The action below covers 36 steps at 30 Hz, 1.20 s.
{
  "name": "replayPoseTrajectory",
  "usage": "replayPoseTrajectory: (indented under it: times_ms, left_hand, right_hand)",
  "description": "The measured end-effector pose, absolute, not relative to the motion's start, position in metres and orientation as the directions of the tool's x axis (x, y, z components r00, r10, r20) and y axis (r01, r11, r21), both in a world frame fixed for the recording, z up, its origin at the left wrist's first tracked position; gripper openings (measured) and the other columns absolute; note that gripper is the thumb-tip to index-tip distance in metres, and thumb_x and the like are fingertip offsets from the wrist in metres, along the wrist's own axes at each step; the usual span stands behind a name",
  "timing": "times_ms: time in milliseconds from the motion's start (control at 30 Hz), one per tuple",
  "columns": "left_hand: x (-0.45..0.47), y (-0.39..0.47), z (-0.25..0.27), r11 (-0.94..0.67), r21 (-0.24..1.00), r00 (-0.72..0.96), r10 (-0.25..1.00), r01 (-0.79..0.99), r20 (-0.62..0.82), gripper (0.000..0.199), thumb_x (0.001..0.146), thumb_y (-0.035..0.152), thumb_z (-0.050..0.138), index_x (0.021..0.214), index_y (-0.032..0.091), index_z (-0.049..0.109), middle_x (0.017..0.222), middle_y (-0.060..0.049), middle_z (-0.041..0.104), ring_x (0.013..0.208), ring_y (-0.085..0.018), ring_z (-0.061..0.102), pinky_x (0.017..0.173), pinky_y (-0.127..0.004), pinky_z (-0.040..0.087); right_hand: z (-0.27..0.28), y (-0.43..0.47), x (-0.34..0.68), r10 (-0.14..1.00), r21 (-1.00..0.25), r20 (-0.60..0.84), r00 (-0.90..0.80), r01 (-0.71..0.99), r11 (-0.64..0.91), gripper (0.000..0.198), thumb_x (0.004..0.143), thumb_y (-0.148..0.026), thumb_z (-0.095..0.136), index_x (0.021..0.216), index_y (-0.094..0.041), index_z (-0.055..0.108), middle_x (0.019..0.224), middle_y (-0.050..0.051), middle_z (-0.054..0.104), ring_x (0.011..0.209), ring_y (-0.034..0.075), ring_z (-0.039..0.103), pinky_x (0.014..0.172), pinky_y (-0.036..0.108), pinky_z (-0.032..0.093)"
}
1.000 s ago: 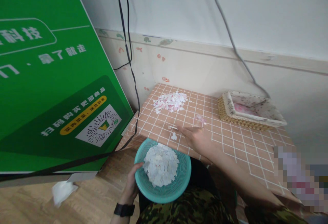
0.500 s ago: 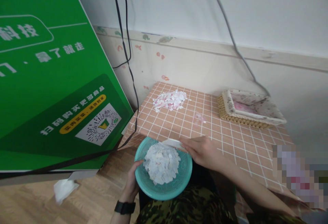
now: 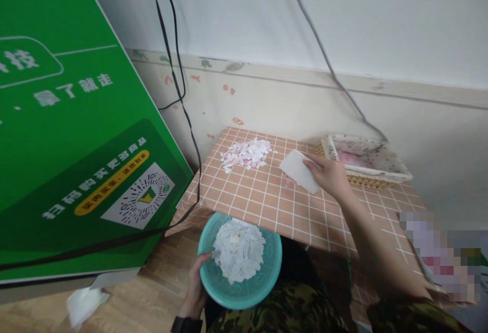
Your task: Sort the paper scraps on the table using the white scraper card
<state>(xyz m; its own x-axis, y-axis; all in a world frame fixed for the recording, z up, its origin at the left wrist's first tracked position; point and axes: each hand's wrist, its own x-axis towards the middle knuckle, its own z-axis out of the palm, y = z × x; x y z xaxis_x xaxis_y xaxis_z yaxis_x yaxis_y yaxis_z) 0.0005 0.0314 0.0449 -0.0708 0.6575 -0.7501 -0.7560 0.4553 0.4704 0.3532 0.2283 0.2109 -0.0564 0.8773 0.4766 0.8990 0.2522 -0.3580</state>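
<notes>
The head view has swung slightly since half a second ago, so wall and table sit a little further left. Taking the green colander (image 3: 271, 266) as the middle of a clock face, we have the left hand (image 3: 196, 278) near nine o'clock, holding the rim as before, thumb over the edge and fingers mostly hidden. The heap of pale flakes (image 3: 239, 252) inside looks unchanged. The right hand (image 3: 331, 174) differs most: it had the white card (image 3: 297, 171) nearly edge-on at the colander's far rim, and now pinches it between one and two o'clock, broad face towards us, over the checked tablecloth (image 3: 251, 198). Around these, from the left, we see a green panel (image 3: 57, 150) at ten o'clock and a crumpled white thing (image 3: 84, 306) on the floor towards nine. A black strap (image 3: 199, 168) passes before the table's left side and the panel's foot. The pile of white and pink scraps (image 3: 246, 154) lies at twelve o'clock. The card hides part of a pinkish patch; whether it touches the cloth, we cannot tell. At two o'clock, the right hand covers the near left part of the wicker basket (image 3: 369, 180).
</notes>
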Motion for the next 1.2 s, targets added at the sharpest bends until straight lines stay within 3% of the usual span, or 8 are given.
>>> replayPoseTrajectory:
  times_ms: [200,367,700,833,1200]
  left_hand:
    - [0.001,0.029,0.029,0.457,0.442,-0.047,0.652,-0.772,-0.757,0.018,0.066,0.018,0.064,0.079,0.01,0.072,0.075,-0.012,0.076,0.067,-0.027,0.07,0.071,-0.041,0.054]
    - [0.007,0.028,0.017,0.476,0.425,-0.025,0.644,-0.77,-0.765,0.018,0.065,0.021,0.065,0.076,0.01,0.072,0.07,-0.01,0.075,0.069,-0.028,0.07,0.07,-0.041,0.054]
    - [0.018,0.025,0.023,0.452,0.475,-0.105,0.631,-0.755,-0.768,0.015,0.059,0.024,0.069,0.071,0.014,0.072,0.066,-0.008,0.075,0.072,-0.031,0.07,0.069,-0.044,0.054]
    - [0.021,0.026,0.03,0.43,0.507,-0.153,0.631,-0.747,-0.761,0.012,0.057,0.022,0.071,0.066,0.014,0.071,0.068,-0.008,0.075,0.074,-0.03,0.07,0.07,-0.04,0.054]
    - [0.018,0.022,0.017,0.436,0.509,-0.129,0.652,-0.742,-0.747,0.016,0.058,0.024,0.068,0.069,0.014,0.071,0.064,-0.008,0.074,0.075,-0.034,0.069,0.069,-0.046,0.054]
  right_hand:
    - [0.19,0.2,0.346,0.866,-0.433,0.5,-0.003,0.865,0.253,0.035,0.087,-0.038,0.051,0.115,-0.022,0.065,0.102,0.006,0.07,0.079,0.022,0.068,0.067,0.031,0.053]
    - [0.155,0.178,0.337,0.868,-0.454,0.454,-0.199,0.787,0.418,0.035,0.089,-0.036,0.049,0.12,-0.024,0.06,0.114,0.006,0.065,0.09,0.022,0.067,0.077,0.033,0.054]
    - [0.172,0.219,0.371,0.866,-0.315,0.477,-0.149,0.891,0.327,0.034,0.089,-0.036,0.048,0.111,-0.018,0.066,0.092,0.008,0.072,0.073,0.021,0.068,0.065,0.029,0.051]
    - [0.192,0.228,0.379,0.855,-0.311,0.506,-0.114,0.9,0.305,0.033,0.088,-0.038,0.049,0.112,-0.021,0.066,0.098,0.007,0.071,0.077,0.021,0.068,0.066,0.028,0.05]
    - [0.177,0.262,0.375,0.835,-0.194,0.359,-0.417,0.842,0.503,0.027,0.087,-0.03,0.05,0.101,-0.023,0.071,0.087,0.006,0.073,0.075,0.019,0.067,0.066,0.025,0.045]
